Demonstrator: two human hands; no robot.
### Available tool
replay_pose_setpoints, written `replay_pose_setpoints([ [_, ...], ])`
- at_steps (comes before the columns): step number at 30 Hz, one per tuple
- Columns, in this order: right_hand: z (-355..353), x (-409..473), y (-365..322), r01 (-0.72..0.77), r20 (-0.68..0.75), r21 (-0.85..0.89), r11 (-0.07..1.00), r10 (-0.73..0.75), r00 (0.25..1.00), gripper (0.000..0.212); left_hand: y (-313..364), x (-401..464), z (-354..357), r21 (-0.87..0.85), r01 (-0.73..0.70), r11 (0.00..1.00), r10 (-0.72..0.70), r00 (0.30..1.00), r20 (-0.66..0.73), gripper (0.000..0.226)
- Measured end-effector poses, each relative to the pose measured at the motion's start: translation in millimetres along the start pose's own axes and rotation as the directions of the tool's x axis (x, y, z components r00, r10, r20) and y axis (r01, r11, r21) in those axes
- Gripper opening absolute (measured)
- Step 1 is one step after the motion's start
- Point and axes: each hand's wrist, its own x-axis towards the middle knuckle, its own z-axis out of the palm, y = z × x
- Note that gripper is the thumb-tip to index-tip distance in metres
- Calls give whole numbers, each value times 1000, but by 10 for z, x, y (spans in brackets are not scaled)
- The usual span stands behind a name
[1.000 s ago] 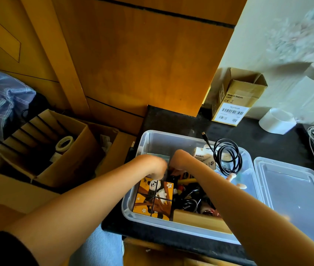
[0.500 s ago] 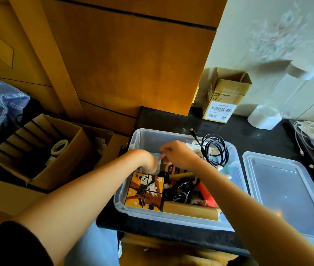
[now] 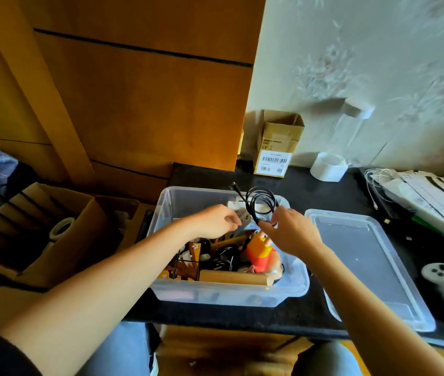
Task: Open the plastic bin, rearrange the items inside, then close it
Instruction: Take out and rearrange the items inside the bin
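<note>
The open bin (image 3: 215,294) sits on the counter with its lid (image 3: 372,267) lying beside it at 3 o'clock. The right hand (image 3: 294,234) pinches the coiled black cable (image 3: 261,204) at the coil's lower edge, above the bin's far end, while the left hand (image 3: 215,221) hovers at 9 o'clock of it, fingers loosely curled on nothing. The cable looks light and springy, so a grip across all loops should stop it uncoiling

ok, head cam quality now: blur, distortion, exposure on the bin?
Head view: strong wide-angle bowing at the edges; wall top right smeared by motion blur; clear plastic bin sharp enough but its contents sit in shadow; coiled black cable, pinched by the right hand, reads cleanly; clear flat lid shows soft glare.
</note>
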Motion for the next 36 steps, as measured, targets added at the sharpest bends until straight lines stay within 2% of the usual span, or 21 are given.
replay_pose_setpoints([
  [2,72,-43,20,-2,113,-13,1000,3,994,32,52,-21,49,7,-44,999,44,999,-23,27],
  [4,135,-53,17,-14,182,57,998,4,983,27,61,-37,89,6,-72,997,72,996,-52,28],
  [7,121,-42,15,-93,191,238,967,47,981,26,49,-80,119,-40,-61,997,58,996,-72,24],
  [10,8,-39,48,-157,185,368,917,93,978,30,23,-111,132,-160,-14,987,1,997,-83,19],
  [14,-231,-130,57,-183,188,640,746,78,979,27,93,-141,133,-405,71,912,-103,993,-58,20],
  [19,-598,-245,-50,-49,60,868,495,-6,998,17,257,-244,80,-662,168,731,-192,981,37,34],
  [21,-705,-283,-121,86,-37,862,499,-106,994,18,292,-294,35,-747,192,636,-199,977,82,44],
  [23,-758,-328,-202,263,-113,775,574,-283,952,15,292,-336,-27,-808,192,557,-179,978,109,55],
  [26,-723,-396,-335,465,-63,587,663,-535,843,10,251,-380,-116,-856,168,489,-172,981,94,54],
  [29,-572,-413,-457,572,-31,481,664,-639,769,7,159,-445,-157,-861,164,481,-186,979,83,55],
  [31,-460,-396,-505,590,-5,447,672,-658,753,7,84,-483,-146,-871,155,466,-198,978,68,47],
  [33,-377,-370,-512,558,35,510,654,-665,746,8,19,-515,-127,-876,121,467,-228,974,13,30],
  [34,-353,-344,-513,518,41,572,636,-653,756,7,-14,-531,-132,-883,98,459,-238,971,-16,29],
  [36,-315,-259,-520,397,-12,695,599,-542,840,10,-77,-550,-168,-907,28,419,-218,973,-71,37],
])
